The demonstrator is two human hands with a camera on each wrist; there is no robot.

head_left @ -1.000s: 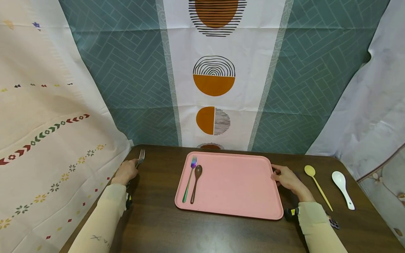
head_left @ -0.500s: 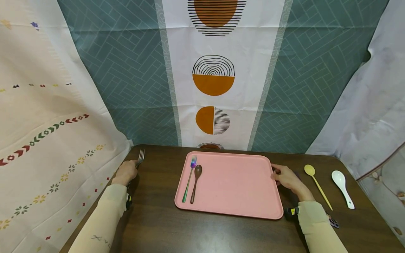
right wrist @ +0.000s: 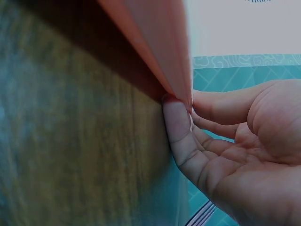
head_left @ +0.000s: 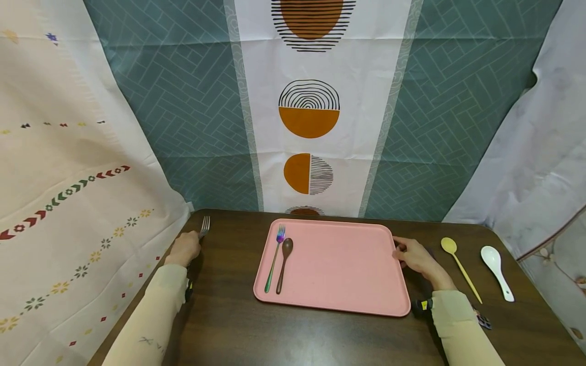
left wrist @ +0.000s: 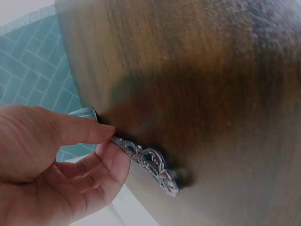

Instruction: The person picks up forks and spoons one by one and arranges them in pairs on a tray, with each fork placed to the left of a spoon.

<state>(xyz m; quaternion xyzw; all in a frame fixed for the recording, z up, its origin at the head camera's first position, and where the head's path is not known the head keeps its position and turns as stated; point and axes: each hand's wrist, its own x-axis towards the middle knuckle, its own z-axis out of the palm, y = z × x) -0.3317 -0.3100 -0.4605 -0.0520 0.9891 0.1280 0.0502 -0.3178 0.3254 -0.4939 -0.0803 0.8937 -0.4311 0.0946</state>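
Observation:
At the left of the table, my left hand pinches a metal fork, its tines pointing away from me. In the left wrist view, thumb and index finger grip the fork's ornate openwork handle, which lies close to the table surface. On the right, my right hand holds the right rim of a pink tray. The right wrist view shows the tray edge pinched between thumb and a finger. On the tray's left side lie a rainbow-coloured fork and a dark brown spoon, side by side.
Right of my right hand lie a yellow spoon and a white spoon. Another utensil with a patterned handle end is mostly hidden under my right arm. Patterned cloths hang behind and beside the brown table.
My left wrist and forearm have shifted slightly to the right, with the fork staying almost in place. My right hand and the tray look unmoved.

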